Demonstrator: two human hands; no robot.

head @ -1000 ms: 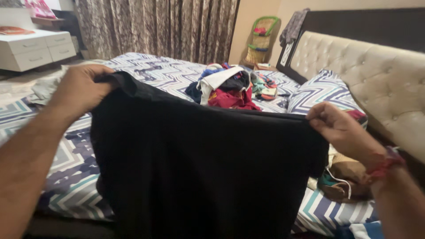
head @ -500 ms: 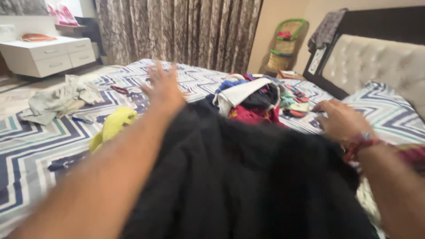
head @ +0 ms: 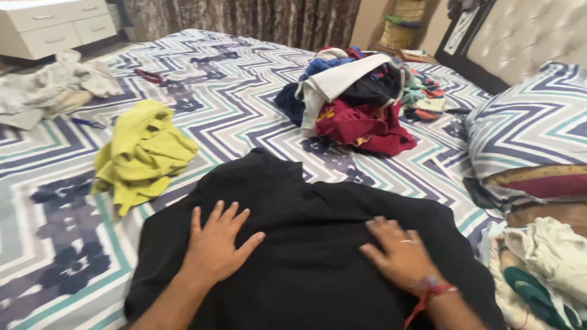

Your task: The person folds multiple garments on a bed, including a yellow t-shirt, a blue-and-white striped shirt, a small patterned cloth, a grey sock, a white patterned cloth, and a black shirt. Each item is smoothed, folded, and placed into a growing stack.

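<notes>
Head view: both hands, left (head: 215,244) and right (head: 398,253), grip wide, flat on black garment (head: 299,201).

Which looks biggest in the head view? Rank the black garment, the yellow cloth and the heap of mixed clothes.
1. black garment, though it lies nearest the camera
2. heap of mixed clothes
3. yellow cloth, not far behind the heap

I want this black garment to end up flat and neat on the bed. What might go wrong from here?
The black garment bunches at its upper edge, so the creases may get pressed in under the left hand and right hand. Its near edge seems to hang off the bed and may slip. The yellow cloth lies close enough to get caught.
</notes>
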